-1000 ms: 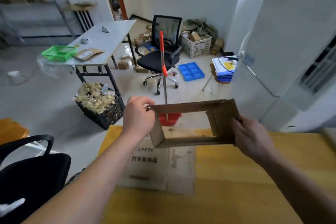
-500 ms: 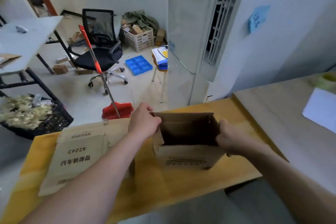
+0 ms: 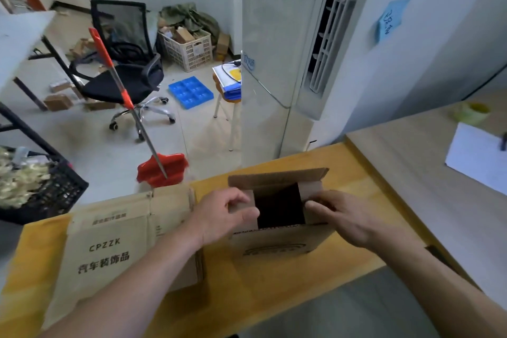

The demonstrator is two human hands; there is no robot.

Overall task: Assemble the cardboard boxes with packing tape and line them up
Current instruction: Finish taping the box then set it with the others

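Our cardboard box [image 3: 279, 239] stands upright on the yellow table [image 3: 274, 291], its top open and dark inside, the far flap [image 3: 277, 177] standing up. Our left hand [image 3: 225, 217] pinches the left side flap, fingers curled round its edge. Our right hand [image 3: 337, 214] rests on the right side flap, fingers curled over it and pressing it inward. Just left lies a stack of flattened boxes [image 3: 109, 250] printed "CPZZK". On the paler desk [image 3: 411, 173] to the right sit a tape roll [image 3: 470, 112] and a white sheet [image 3: 477, 156].
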